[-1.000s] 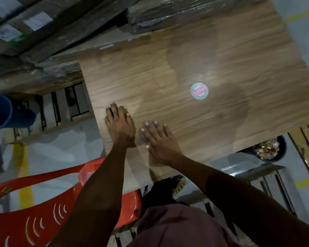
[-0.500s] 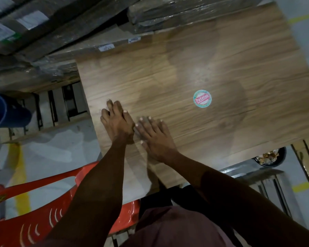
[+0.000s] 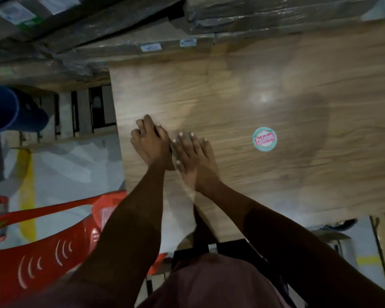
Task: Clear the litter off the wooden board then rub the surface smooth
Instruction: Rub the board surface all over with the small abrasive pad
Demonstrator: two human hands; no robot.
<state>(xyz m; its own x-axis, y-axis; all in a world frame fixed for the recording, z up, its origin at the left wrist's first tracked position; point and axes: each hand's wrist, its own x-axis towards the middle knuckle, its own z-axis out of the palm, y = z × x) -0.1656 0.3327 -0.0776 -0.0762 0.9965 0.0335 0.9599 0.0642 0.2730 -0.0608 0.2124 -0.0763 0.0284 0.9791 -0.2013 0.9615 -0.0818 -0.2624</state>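
A large wooden board (image 3: 253,85) with a grain pattern fills the middle and right of the view. A round teal and red sticker (image 3: 264,139) sits on it to the right of my hands. My left hand (image 3: 150,143) lies flat on the board near its left edge, fingers stretched forward. My right hand (image 3: 192,155) lies flat right beside it, its fingers touching the left hand. Neither hand holds anything. No loose litter shows on the board.
Plastic-wrapped packs (image 3: 265,16) and cartons are stacked behind the board. A red plastic chair (image 3: 42,247) stands at the lower left, a blue drum (image 3: 7,110) at the far left. A wooden pallet (image 3: 80,112) and concrete floor lie left of the board.
Both hands have slid together, forward and slightly left across the board. The gap between them has closed and they now touch.
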